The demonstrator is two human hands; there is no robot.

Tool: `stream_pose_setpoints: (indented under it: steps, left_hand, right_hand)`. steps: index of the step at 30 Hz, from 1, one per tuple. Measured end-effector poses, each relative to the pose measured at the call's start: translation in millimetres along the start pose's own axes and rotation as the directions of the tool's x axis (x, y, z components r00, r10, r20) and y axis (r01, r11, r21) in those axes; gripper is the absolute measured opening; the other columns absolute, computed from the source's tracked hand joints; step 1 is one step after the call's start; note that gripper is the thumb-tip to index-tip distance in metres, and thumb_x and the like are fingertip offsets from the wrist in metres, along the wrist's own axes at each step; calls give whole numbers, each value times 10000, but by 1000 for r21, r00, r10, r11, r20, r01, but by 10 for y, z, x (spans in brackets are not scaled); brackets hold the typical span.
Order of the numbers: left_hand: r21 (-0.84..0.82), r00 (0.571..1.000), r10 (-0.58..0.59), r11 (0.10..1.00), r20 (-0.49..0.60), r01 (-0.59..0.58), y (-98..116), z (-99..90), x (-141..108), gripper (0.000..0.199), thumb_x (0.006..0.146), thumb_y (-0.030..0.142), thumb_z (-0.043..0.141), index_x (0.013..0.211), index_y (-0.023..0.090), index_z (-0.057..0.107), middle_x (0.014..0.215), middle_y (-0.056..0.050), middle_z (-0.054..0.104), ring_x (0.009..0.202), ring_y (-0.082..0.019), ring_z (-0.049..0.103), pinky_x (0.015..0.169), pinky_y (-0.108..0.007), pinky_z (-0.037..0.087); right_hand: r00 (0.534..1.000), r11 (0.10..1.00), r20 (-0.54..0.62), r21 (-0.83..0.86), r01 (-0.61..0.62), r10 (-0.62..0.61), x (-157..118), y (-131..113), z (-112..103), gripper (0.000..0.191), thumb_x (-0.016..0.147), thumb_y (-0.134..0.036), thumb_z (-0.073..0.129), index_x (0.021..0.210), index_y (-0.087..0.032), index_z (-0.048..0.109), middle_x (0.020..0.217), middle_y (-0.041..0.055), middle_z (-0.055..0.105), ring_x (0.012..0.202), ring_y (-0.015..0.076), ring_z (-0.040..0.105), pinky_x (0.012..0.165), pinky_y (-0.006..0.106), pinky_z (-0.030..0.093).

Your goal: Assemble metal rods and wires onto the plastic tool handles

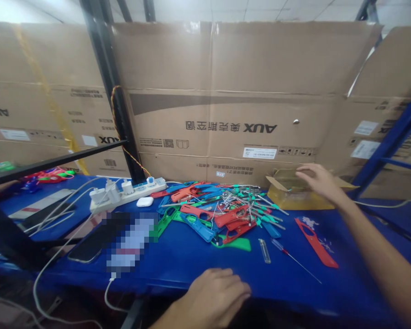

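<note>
My right hand is over the open yellow-taped cardboard box at the back right. Its fingers are bent but apart, and no object shows between them. At the table's front edge is my left hand, back up with fingers curled under; whatever they may hold is hidden. Beyond it lies a heap of red, blue and green plastic lighter casings mixed with thin metal rods with teal ends. A red casing lies apart at the right, beside small whitish pieces.
Near the heap's front right lie a clear small tube and a thin needle-like tool. A power strip, a white earphone case, a dark phone and white cables occupy the left. Cardboard sheets stand behind.
</note>
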State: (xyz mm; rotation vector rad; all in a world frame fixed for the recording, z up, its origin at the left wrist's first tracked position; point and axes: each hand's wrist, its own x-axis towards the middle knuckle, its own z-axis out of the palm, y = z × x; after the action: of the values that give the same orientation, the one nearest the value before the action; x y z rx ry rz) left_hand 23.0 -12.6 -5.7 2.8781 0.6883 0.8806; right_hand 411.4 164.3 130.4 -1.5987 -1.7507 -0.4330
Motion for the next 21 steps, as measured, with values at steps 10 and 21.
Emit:
stream_pose_setpoints:
  steps: [10,21]
  left_hand:
    - [-405,927,14,902,375,151,-214,-398,308,126,1019,265,624,1073,231,732,945,-1,788,812,-147,743,724,-209,527]
    - [133,802,-369,928,470,349,-1449,-1096,1048,158,883,139,692,745,183,756,762,-42,771,711,-206,713,680,-279,497]
  right_hand:
    - [814,803,201,404,437,-545,-759,-1387,563,194,1012,-313,543,1074,-257,717,1340,128,642,1266,320,596,1043,533,493]
    - [771,765,229,457,454,-595,-795,-1233,809,271,1056,-302,474,1049,-224,733,1150,111,734,1097,268,667,971,466,525]
